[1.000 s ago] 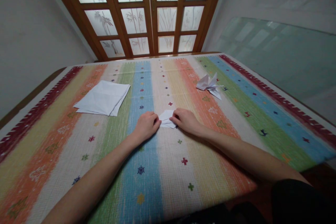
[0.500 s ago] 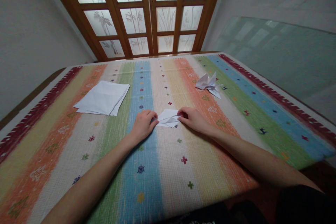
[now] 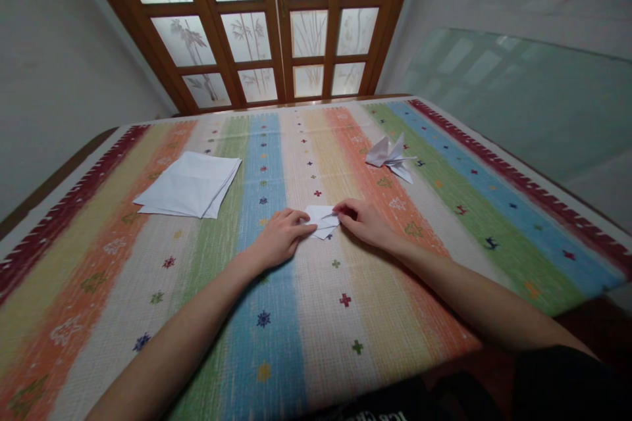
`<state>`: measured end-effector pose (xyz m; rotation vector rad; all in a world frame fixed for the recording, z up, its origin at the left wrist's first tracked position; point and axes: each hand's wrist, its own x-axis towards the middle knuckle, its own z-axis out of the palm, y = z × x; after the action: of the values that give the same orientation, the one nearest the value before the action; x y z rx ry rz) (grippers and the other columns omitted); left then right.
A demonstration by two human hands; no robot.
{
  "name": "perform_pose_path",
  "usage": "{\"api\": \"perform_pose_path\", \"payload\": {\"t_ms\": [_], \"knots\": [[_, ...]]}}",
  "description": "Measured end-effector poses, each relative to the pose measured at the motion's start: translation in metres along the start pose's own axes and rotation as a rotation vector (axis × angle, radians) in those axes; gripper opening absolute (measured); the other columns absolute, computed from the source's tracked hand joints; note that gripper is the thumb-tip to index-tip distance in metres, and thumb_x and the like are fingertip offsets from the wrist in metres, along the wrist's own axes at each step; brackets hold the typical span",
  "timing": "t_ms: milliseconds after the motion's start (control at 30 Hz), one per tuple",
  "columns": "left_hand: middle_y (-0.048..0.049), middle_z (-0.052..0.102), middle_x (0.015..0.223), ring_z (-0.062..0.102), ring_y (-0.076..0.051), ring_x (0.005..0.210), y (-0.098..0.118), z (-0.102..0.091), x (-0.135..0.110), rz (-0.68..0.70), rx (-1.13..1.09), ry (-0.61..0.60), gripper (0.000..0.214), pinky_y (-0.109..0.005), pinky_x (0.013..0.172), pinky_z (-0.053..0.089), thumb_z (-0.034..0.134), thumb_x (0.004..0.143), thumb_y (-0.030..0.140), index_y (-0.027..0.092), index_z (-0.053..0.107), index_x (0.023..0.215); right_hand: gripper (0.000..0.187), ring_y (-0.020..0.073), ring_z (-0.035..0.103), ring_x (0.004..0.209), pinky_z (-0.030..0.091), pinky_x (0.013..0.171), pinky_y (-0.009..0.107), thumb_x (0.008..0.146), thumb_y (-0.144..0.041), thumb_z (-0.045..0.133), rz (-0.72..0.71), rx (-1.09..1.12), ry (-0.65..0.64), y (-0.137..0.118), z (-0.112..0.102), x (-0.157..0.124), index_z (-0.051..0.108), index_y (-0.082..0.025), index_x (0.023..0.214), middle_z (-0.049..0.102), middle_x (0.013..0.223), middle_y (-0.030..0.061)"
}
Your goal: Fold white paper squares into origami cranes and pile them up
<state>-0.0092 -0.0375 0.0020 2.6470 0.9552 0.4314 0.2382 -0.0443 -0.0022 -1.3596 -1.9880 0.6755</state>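
Observation:
A small piece of folded white paper lies on the striped tablecloth between my hands. My left hand rests over its left side, thumb and fingers closed on the paper. At the right edge, my right hand pinches a raised flap between thumb and index finger. The paper's left end is hidden under my left fingers.
A stack of white paper sheets lies to the left on the tablecloth. Farther off on the right sits a folded white paper crane. Wooden doors with frosted panes stand beyond the table's far edge.
My left hand has slid right, farther over the folded paper. My right hand keeps its pinch on the right edge, where the flap now looks lifted. The view has shifted slightly.

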Motion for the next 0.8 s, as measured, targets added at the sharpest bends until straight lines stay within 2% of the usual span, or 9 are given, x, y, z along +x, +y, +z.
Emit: {"api": "perform_pose_path", "payload": {"t_ms": [167, 267, 400, 467, 567, 667, 800], "knots": [[-0.0099, 0.065, 0.114, 0.057, -0.025, 0.107, -0.001, 0.000, -0.001, -0.053, -0.147, 0.075, 0.032, -0.043, 0.094, 0.042, 0.052, 0.086, 0.016, 0.021, 0.064, 0.116, 0.011, 0.0169, 0.056, 0.077, 0.043, 0.071, 0.029, 0.081, -0.025, 0.068, -0.143, -0.146, -0.083, -0.013, 0.007, 0.000, 0.067, -0.015, 0.085, 0.063, 0.081, 0.0052], [-0.0091, 0.067, 0.111, 0.059, -0.023, 0.103, -0.003, 0.000, -0.003, -0.144, -0.276, 0.138, 0.039, -0.041, 0.094, 0.044, 0.057, 0.081, 0.016, 0.020, 0.059, 0.120, 0.011, 0.0153, 0.056, 0.074, 0.041, 0.070, 0.027, 0.085, -0.021, 0.065, -0.110, -0.139, -0.116, -0.018, 0.009, 0.006, 0.066, -0.015, 0.076, 0.062, 0.076, 0.0036], [-0.0069, 0.068, 0.106, 0.063, -0.019, 0.094, -0.010, -0.001, -0.006, -0.250, -0.390, 0.232, 0.044, -0.036, 0.088, 0.049, 0.059, 0.079, 0.015, 0.020, 0.057, 0.122, 0.011, 0.0132, 0.054, 0.068, 0.039, 0.064, 0.025, 0.085, -0.018, 0.065, -0.080, -0.111, -0.104, -0.015, 0.007, 0.011, 0.064, -0.016, 0.074, 0.062, 0.072, 0.0016], [-0.0064, 0.069, 0.102, 0.062, -0.019, 0.093, -0.016, -0.002, -0.008, -0.207, -0.331, 0.271, 0.032, -0.037, 0.088, 0.049, 0.061, 0.079, 0.015, 0.020, 0.063, 0.110, 0.011, 0.0143, 0.054, 0.070, 0.039, 0.065, 0.025, 0.086, -0.017, 0.063, -0.190, -0.177, -0.048, -0.010, 0.007, 0.009, 0.064, -0.016, 0.076, 0.063, 0.075, 0.0030], [-0.0066, 0.069, 0.097, 0.062, -0.020, 0.093, -0.022, -0.002, -0.010, -0.084, -0.171, 0.313, 0.011, -0.038, 0.086, 0.049, 0.060, 0.083, 0.018, 0.019, 0.068, 0.090, 0.017, 0.0171, 0.054, 0.074, 0.038, 0.068, 0.028, 0.091, -0.016, 0.054, -0.456, -0.373, 0.035, -0.002, 0.009, 0.005, 0.065, -0.016, 0.077, 0.065, 0.077, 0.0061], [-0.0070, 0.069, 0.095, 0.061, -0.020, 0.089, -0.025, -0.001, -0.010, -0.011, -0.027, 0.329, 0.013, -0.038, 0.082, 0.050, 0.058, 0.088, 0.021, 0.020, 0.070, 0.086, 0.026, 0.0176, 0.052, 0.072, 0.036, 0.067, 0.030, 0.095, -0.015, 0.046, -0.636, -0.550, 0.026, 0.003, 0.012, 0.002, 0.066, -0.017, 0.077, 0.066, 0.076, 0.0065], [-0.0075, 0.069, 0.095, 0.060, -0.021, 0.089, -0.025, 0.000, -0.010, 0.029, 0.069, 0.306, 0.016, -0.039, 0.082, 0.049, 0.058, 0.089, 0.024, 0.020, 0.073, 0.089, 0.027, 0.0177, 0.056, 0.075, 0.038, 0.069, 0.030, 0.096, -0.014, 0.045, -0.730, -0.582, -0.007, 0.004, 0.011, 0.002, 0.067, -0.017, 0.080, 0.069, 0.081, 0.0060]]}}
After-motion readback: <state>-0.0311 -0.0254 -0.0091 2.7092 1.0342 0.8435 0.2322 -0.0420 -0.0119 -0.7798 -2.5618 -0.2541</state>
